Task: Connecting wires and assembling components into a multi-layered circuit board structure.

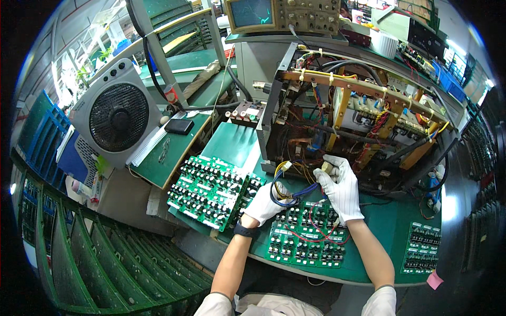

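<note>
My left hand, in a white glove with a dark band at the wrist, is closed around a bundle of blue, black and yellow wires. A small white plug sits on a loose wire above it. To its right, my gloved right hand pinches a small yellowish connector between thumb and fingers. Both hands are in front of an opened metal chassis full of wiring and boards. Below them lies a green circuit board panel with rows of components, and thin red wires loop across it.
More populated circuit boards lie at the left, and another board at the right edge of the green table. A grey fan stands far left. An oscilloscope sits at the back. Green racks fill the lower left.
</note>
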### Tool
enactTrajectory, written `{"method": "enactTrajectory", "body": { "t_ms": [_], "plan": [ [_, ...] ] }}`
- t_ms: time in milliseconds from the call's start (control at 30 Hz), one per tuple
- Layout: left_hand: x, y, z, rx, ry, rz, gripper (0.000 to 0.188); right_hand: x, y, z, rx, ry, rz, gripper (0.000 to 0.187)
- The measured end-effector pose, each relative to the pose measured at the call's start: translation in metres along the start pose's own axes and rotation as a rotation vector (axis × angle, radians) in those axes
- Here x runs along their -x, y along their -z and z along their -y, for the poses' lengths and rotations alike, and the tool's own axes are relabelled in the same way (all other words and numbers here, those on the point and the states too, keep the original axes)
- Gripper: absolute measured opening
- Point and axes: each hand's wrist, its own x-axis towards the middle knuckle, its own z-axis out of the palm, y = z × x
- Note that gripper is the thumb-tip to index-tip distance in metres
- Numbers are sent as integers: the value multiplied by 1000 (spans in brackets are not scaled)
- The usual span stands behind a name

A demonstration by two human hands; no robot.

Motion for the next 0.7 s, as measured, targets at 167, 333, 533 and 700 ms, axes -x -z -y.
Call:
{"method": "enactTrajectory", "body": {
  "t_ms": [167,333,533,700],
  "plan": [
    [3,4,1,-88,27,19,26,-3,0,-1,-5,-78,39,42],
    [3,10,-18,37,6,33,26,-8,6,-14,20,-39,-24,40],
    [9,15,-26,-49,-133,5,31,-9,6,5,111,-242,-32,40],
    [9,12,-25,-2,-35,-43,32,-10,6,-9,131,-122,-55,40]
  ]
}}
